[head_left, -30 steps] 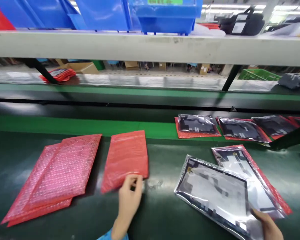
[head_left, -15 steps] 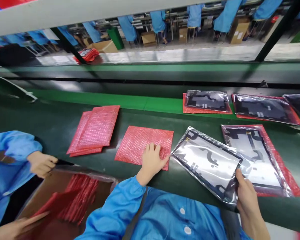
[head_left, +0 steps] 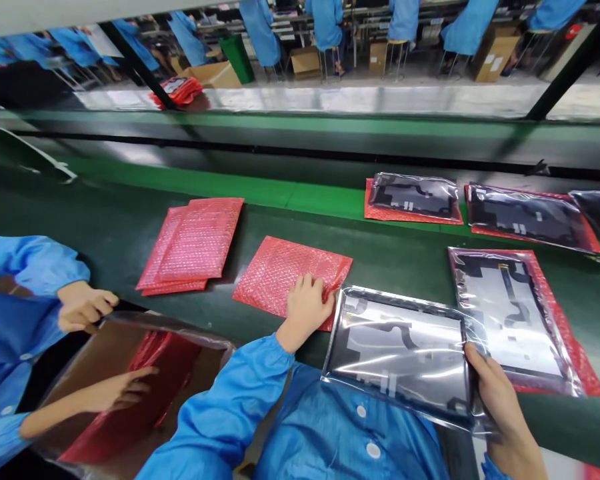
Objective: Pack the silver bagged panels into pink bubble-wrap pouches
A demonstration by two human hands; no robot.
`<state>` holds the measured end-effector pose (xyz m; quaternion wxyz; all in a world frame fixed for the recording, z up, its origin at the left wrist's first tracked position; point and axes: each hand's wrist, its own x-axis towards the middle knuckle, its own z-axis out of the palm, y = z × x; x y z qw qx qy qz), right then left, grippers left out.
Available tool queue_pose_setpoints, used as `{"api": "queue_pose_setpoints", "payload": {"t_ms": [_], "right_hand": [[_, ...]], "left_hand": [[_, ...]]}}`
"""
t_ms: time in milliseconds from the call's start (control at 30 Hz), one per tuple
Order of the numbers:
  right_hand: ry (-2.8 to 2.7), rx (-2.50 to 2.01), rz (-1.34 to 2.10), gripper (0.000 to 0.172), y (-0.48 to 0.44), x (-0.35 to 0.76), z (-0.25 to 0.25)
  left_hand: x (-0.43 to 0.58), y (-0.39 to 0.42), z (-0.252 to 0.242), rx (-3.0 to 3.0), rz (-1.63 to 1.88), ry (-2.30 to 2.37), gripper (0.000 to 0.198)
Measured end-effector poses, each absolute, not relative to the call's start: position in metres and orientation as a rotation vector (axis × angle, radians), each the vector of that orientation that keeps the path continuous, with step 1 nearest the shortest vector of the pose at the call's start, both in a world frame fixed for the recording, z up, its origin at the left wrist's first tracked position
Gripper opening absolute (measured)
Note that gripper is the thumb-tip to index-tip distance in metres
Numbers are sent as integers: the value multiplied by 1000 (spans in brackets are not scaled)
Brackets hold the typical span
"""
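Observation:
My left hand (head_left: 305,308) rests on a red bubble-wrap bag (head_left: 275,270) lying on the green bench. Its fingers curl over the bag's right end, where the film is raised and creased. In my right hand (head_left: 500,393) is a display panel in a clear plastic bag (head_left: 405,357), gripped by its right edge. The panel is held nearly level in front of my body, its left edge close beside the red bag. Right of it lies another display panel (head_left: 513,313) in clear plastic on a red bubble-wrap bag.
Several red bubble-wrap bags (head_left: 195,243) lie stacked to the left. Bagged panels on red bags line the green strip at the back, one (head_left: 415,199) nearest the middle. A co-worker's hand (head_left: 115,393) reaches into a carton (head_left: 100,347) of red bags at lower left.
My right hand has turned the bagged panel more level and lowered it. My left fingers have curled further over the red bag's right end. The co-worker's hand moved deeper over the carton.

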<state>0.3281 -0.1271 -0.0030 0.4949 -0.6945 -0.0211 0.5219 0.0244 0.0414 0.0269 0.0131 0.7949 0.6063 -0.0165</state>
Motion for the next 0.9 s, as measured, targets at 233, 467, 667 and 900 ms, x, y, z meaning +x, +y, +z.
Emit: {"api": "queue_pose_setpoints", "payload": {"t_ms": [233,467,667,900], "right_hand": [[-172,-1798,1270,46,-118,341,0],[-373,-1851,1325,44,-80,344,14],[-565,-1958,1160,50,-49,341,25],[-496,-2078,935,46,-38,334,10]], "left_hand": [[23,45,31,2406,-61,1859,28],[28,41,34,2416,-64,1765,21],[27,28,40,2416,-30,1573,30],[14,17,16,2289,208,1802,21]]}}
